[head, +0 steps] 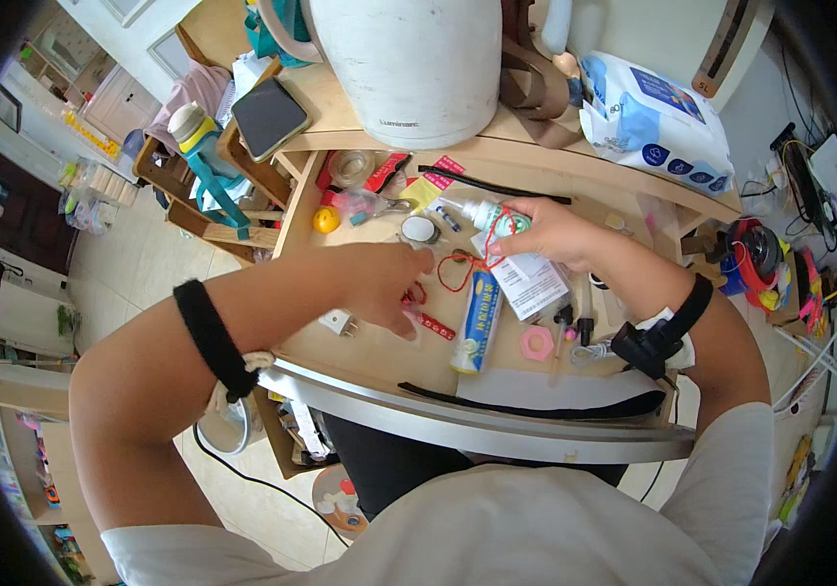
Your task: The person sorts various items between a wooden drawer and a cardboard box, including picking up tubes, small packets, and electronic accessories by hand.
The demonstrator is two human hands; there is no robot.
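An open wooden drawer [382, 359] full of small items lies before me. My right hand [550, 233] grips a small white-and-green squeeze bottle [492, 215] near the drawer's back, its nozzle pointing left. Red string [455, 284] loops over the bottle and trails down towards a blue-and-yellow tube [477, 322]. My left hand [385, 286] hovers over the drawer's left half, fingers downward, beside a bit of red cord and a red patterned strip [436, 327]. Whether those fingers pinch the cord is hidden. A white plug adapter [338, 322] lies just below that hand.
Also in the drawer are a yellow ball [326, 220], a roll of clear tape [351, 168], a printed packet [532, 282], a pink hexagon [536, 343] and black straps [536, 410]. Behind stand a large white jug [411, 73], a phone [270, 117] and a wipes pack [653, 121].
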